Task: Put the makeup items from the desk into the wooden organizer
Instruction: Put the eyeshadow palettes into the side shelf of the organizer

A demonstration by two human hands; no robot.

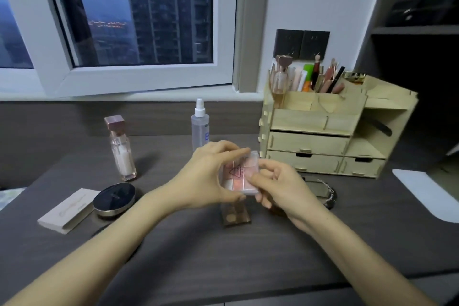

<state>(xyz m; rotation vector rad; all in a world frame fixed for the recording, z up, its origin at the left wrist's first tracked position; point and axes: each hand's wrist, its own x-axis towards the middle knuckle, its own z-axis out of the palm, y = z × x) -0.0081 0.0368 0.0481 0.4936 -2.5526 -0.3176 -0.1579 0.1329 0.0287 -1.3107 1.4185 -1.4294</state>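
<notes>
Both hands, left hand and right hand, grip a pink eyeshadow palette above the table; next, probably carrying it to the wooden organizer.

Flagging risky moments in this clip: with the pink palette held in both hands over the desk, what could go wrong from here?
1. The left hand and right hand pinch the pink palette by its edges; a slip could drop it onto the brown palette on the desk below.
2. The spray bottle stands upright just behind the hands; a careless move toward the organizer might tip it.
</notes>
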